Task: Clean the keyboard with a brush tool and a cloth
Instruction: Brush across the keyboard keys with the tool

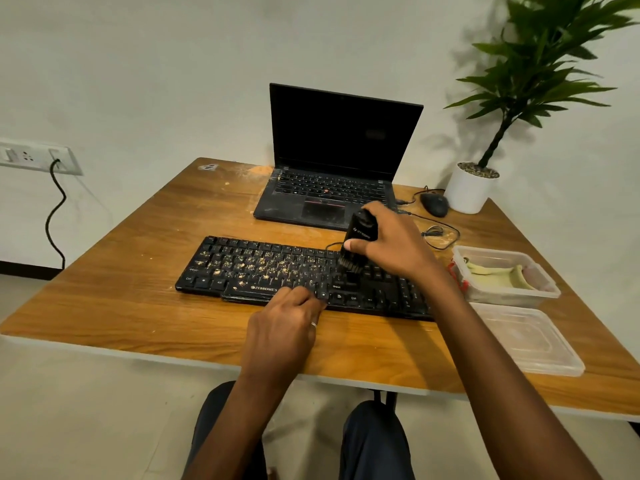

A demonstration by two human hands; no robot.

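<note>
Resting on the near edge of the keyboard (249,268), around 6 o'clock, the left hand (284,327) has bent fingers by the space bar. Its fingertips are hidden, so I cannot tell whether its grip closes on anything. Crumbs (242,263) lie thick on the keyboard's 9 o'clock half, and its 3 o'clock end is hidden behind the right forearm. The right hand (391,240) has its grip wrapped round the black brush tool (360,230), bristles down on keys right of centre. At 4 o'clock on the worktop (138,289) lies a clear lid (530,341). Beyond it the pale cloth (498,273) sits bunched in a clear container (550,292). At 12 o'clock stands an open laptop (332,188), screen dark.
</note>
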